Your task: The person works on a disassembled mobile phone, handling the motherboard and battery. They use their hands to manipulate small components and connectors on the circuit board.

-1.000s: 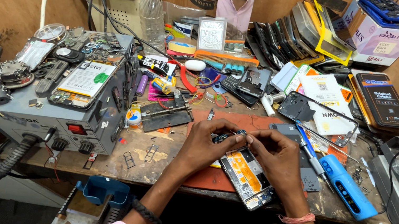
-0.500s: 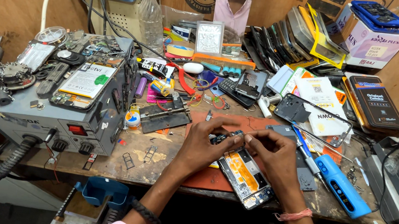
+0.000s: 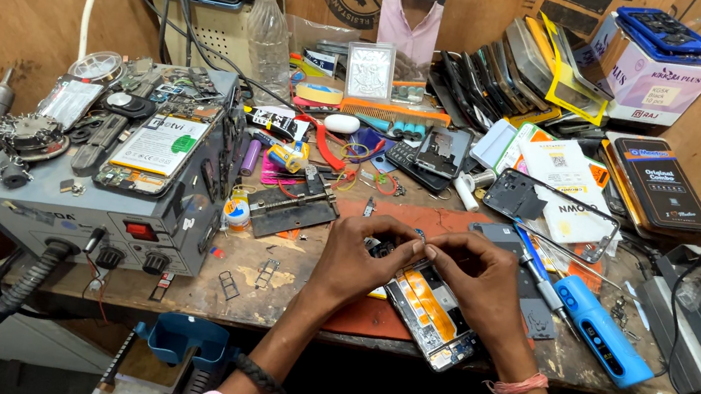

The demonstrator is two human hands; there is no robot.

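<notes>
Head view. Both hands are working at the front middle of the cluttered tabletop (image 3: 279, 294). The left hand (image 3: 359, 259) and the right hand (image 3: 478, 278) are meeting fingertip to fingertip over the upper end of an opened phone (image 3: 430, 313), which is lying tilted on a red mat (image 3: 369, 317) with its orange inner parts showing. The fingers (image 3: 408, 239) of both hands are pinching together at that upper end; whatever small part they are grasping is too small to tell. The phone's lower end is reaching toward the tabletop's front edge, below the right fingers.

Just right of the right fingers a blue handheld tool (image 3: 601, 332) is lying slantwise. Beyond the fingers, a clear phone case (image 3: 554, 215) is resting on a white printed sheet (image 3: 561, 169) with an orange corner. Further right of that, a flat black rectangular package (image 3: 662, 185) with orange edging is lying face up. Far beyond the fingers to the right, a white carton (image 3: 655, 81) with a purple label panel is standing against the wooden wall, carrying a blue tray (image 3: 663, 31) on top.

Left of the left fingers, a grey rework station (image 3: 85, 216) is carrying a white-labelled flat battery (image 3: 157, 148) with a green patch. Beyond the left fingers, a clear plastic bottle (image 3: 269, 29) with a yellow cap is standing upright, and a small clear square packet (image 3: 370, 71) is standing near it.
</notes>
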